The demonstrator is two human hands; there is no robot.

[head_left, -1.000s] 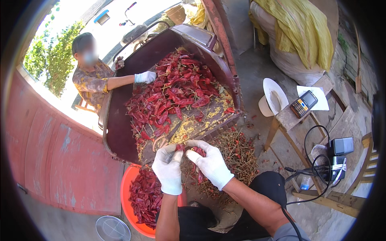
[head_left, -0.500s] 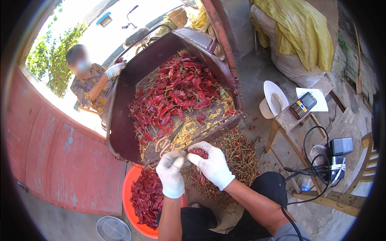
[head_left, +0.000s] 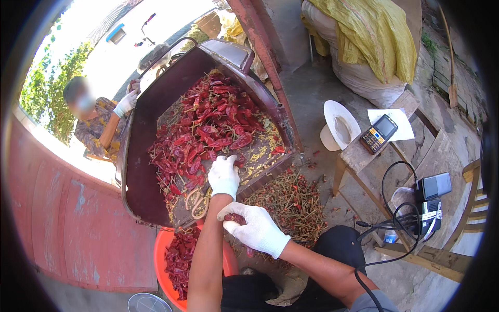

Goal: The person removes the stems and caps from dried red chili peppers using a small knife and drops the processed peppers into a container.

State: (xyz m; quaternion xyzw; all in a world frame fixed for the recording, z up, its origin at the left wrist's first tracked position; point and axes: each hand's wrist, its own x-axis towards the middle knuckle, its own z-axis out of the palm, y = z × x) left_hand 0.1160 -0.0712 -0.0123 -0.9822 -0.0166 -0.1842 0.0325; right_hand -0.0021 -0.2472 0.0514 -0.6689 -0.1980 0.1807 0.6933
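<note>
Inside the dark maroon cart bed (head_left: 136, 156), my white-gloved left hand (head_left: 224, 177) reaches to the near edge of a heap of dried red chilli peppers (head_left: 218, 119). Its fingers bend down around a chilli pepper (head_left: 239, 160) whose end shows beside them; the fingertips are partly hidden. Nearer to me, my gloved right hand (head_left: 254, 229) is closed around dried chilli peppers (head_left: 235, 218), one showing at the thumb. It is beside my left forearm, above the floor. An orange basin (head_left: 160, 255) with more red chillies (head_left: 179, 260) stands below the cart, left of my forearm.
Stems (head_left: 288, 203) litter the floor right of the cart. A stool (head_left: 358, 156) bears a handheld device (head_left: 378, 134) and paper; a white hat (head_left: 340, 125) is beside it. Black cables (head_left: 400, 218) run to my right. A masked, gloved person (head_left: 101, 122) sits beyond the cart.
My left hand has left my right hand and reached forward into the cart. My right hand has moved slightly down and left, still holding chillies. The view has shifted; the other person's gloved hand has risen.
</note>
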